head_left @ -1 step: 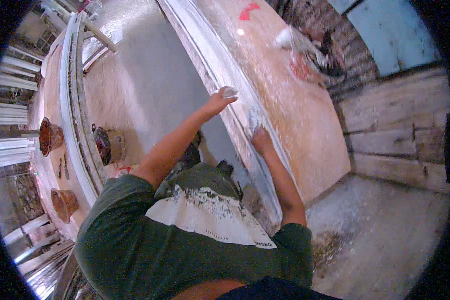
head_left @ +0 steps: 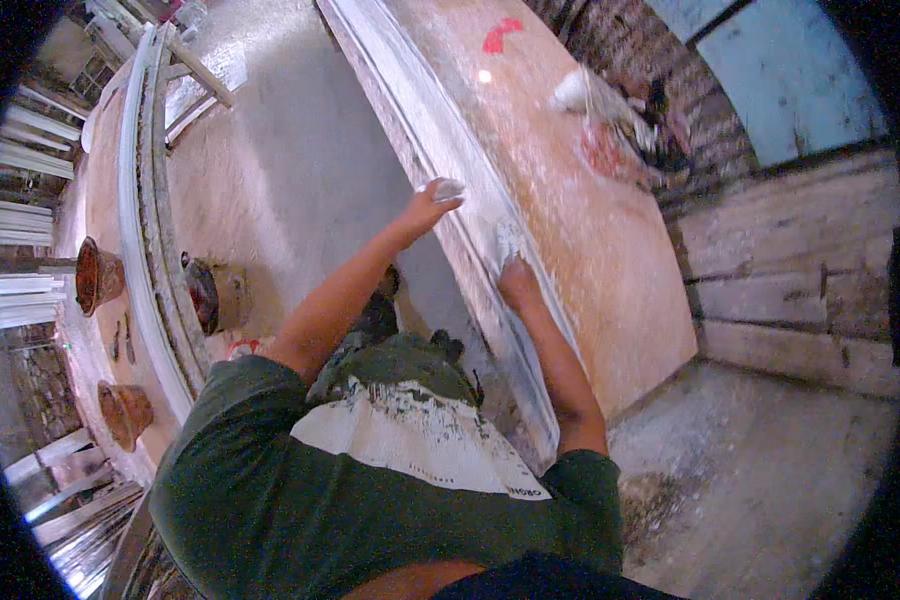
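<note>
A long whitish strip with lengthwise ridges (head_left: 410, 85) runs along the near edge of a wooden bench top (head_left: 620, 290). My left hand (head_left: 430, 210) is closed around a small pale grey piece (head_left: 449, 188), too blurred to name, over the strip's near edge. Farther right and a little closer to me, my right hand (head_left: 517, 282) is down on the strip. Its fingers are closed on a flat, white-smeared piece (head_left: 511, 240) lying against the ridged surface; I cannot make out what kind of tool or material this is.
Bags and crumpled wrappings (head_left: 610, 130) lie at the bench's far side, by a brick wall. Behind me to the left stands a second bench with a pale rail (head_left: 130, 190). Several stained buckets (head_left: 98, 277) stand around it. A plank wall (head_left: 770, 290) closes the right.
My left hand has shifted slightly left and down, still holding the grey piece. The right hand and its white-smeared piece have moved only a little. The whole view has tilted slightly.
</note>
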Tool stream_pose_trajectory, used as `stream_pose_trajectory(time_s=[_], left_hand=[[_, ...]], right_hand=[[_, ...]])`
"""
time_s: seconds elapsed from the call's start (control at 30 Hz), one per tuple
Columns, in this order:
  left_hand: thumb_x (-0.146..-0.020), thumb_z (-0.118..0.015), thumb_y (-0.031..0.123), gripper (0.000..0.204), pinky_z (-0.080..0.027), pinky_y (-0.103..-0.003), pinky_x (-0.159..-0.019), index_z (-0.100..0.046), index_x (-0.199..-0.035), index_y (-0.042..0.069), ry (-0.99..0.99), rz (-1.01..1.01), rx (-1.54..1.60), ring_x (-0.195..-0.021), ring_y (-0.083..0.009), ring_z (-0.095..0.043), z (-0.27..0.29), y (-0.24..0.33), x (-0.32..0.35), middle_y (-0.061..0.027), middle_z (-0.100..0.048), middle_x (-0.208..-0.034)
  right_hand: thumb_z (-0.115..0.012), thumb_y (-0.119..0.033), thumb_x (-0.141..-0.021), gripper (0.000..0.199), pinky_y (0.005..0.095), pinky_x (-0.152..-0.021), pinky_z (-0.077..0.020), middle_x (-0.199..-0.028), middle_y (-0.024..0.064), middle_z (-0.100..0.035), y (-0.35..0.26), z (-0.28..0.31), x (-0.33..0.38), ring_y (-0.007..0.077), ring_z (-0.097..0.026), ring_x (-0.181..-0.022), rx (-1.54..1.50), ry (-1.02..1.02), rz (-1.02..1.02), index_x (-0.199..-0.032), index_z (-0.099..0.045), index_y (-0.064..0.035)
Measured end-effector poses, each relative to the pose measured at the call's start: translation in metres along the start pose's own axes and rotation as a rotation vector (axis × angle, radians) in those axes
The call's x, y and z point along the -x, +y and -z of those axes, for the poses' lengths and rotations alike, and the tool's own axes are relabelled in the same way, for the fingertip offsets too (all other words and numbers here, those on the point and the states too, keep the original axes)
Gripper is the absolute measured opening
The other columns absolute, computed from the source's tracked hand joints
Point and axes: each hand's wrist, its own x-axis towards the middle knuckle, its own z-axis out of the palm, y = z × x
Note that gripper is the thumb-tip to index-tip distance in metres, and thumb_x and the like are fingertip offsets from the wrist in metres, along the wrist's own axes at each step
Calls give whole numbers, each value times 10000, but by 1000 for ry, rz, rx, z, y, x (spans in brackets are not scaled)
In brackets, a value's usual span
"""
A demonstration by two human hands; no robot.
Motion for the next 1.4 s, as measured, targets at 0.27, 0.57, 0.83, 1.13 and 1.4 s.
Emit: stream_pose_trajectory(time_s=[0.27,0.57,0.83,1.13,1.4], left_hand=[[-774,-628,342,508,-387,-327,-894,-496,-1177,63,272,225,278,-1033,-227,-524,192,-19,-44,-110,-579,-1088],[-776,-597,378,527,-350,-373,-919,-484,-1198,83,574,500,259,-1098,-232,-459,389,-31,-115,-103,-501,-1183],[-768,-613,345,538,-337,-381,-940,-486,-1204,56,744,505,457,-1097,-241,-461,518,-129,-175,-107,-503,-1178],[-799,-591,282,505,-388,-367,-904,-463,-1207,13,820,581,429,-1043,-252,-512,687,-146,-293,-111,-546,-1142],[-816,-570,256,428,-422,-317,-850,-504,-1165,18,828,574,442,-969,-198,-550,817,-132,-431,-98,-569,-1088]], right_hand=[[-471,-188,-804,388,439,-916,-390,-1019,315,-524,-32,47,-192,406,-493,-1025,-86,27,12,-998,-510,146],[-467,-284,-843,551,443,-1002,-309,-1231,345,-392,-41,86,-428,427,-388,-1168,-87,-101,-109,-1191,-384,136],[-468,-278,-852,533,452,-967,-345,-1188,348,-426,-68,104,-659,437,-422,-1126,-64,116,-4,-1170,-399,144],[-476,-188,-827,396,433,-856,-435,-1077,331,-512,-112,158,-935,394,-530,-975,-115,255,167,-1031,-512,150],[-470,-198,-817,335,437,-831,-445,-971,286,-567,-137,209,-1159,368,-557,-918,-76,302,190,-946,-557,99]])
